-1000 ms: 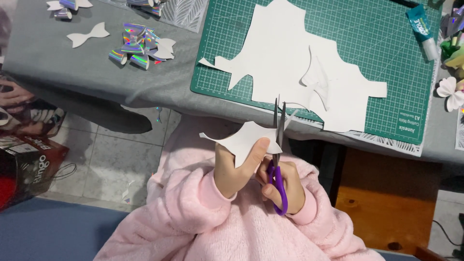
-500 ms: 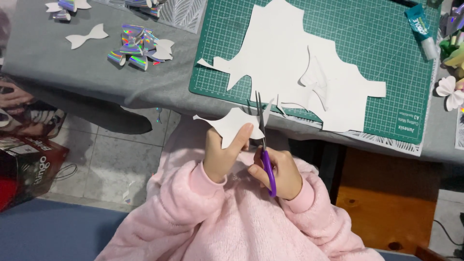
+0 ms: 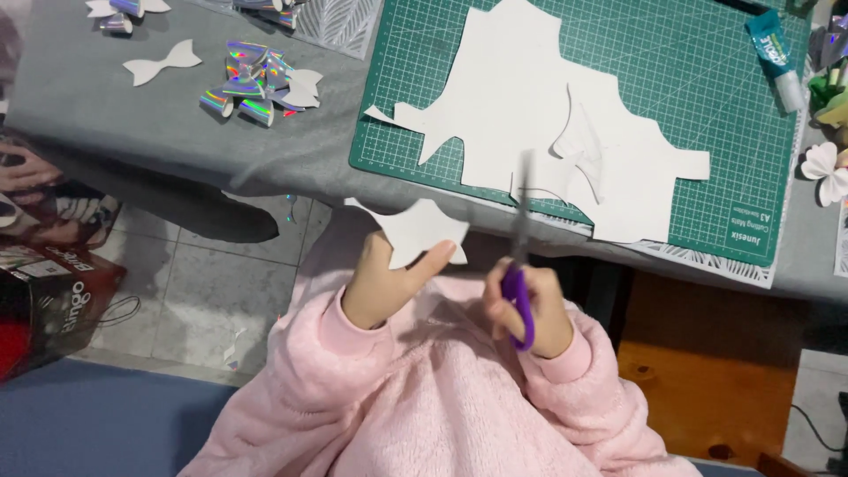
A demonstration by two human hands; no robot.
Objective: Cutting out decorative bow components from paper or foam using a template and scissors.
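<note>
Here, left hand (image 3: 389, 287) pinching white cutout (image 3: 415, 231), right hand (image 3: 530, 305) gripping scissors (image 3: 519, 265) (blurred).

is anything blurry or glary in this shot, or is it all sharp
Head view: the scissors are motion-blurred, blades smeared, and the right hand is soft; the left hand with its white cutout and the green cutting mat look sharp; the foil bows glint rainbow; lighting is even, shadows soft.

Open gap between paper cutout (image 3: 415, 231) and scissors (image 3: 519, 265); table edge (image 3: 265, 181) blocks ahead.
</note>
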